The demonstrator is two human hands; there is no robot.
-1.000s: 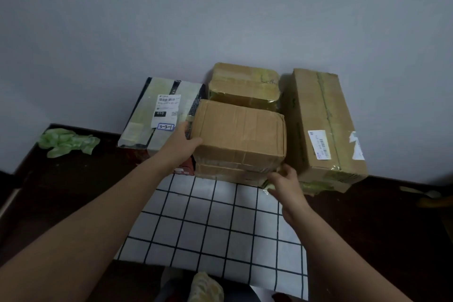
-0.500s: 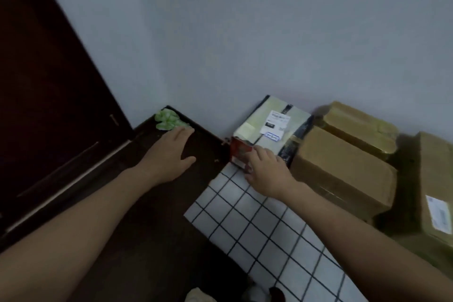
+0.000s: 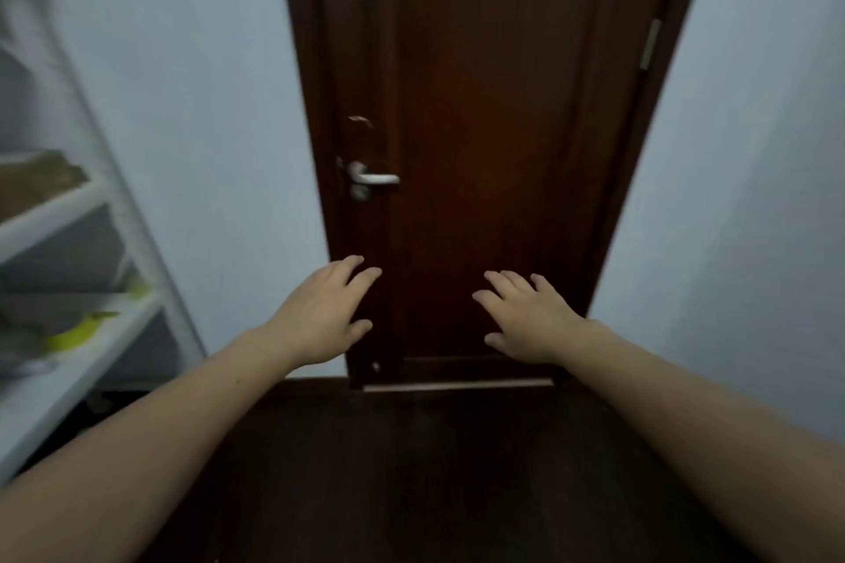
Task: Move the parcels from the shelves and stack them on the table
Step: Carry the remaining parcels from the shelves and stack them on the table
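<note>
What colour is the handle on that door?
Silver, a metal lever handle on the dark brown door; the head view shows it.

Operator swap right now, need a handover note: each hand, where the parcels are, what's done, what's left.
Left hand: open, empty, held out in front of the dark door.
Right hand: open, empty, beside it.
Parcels: a brown parcel sits on the white shelves at far left; a blurred yellow-green item lies one shelf lower. The table is out of view.
Done: a second ago both hands were on a brown box stacked among others on the table; they have since let go.
Left: fetch what remains on the shelves and stack it.
</note>
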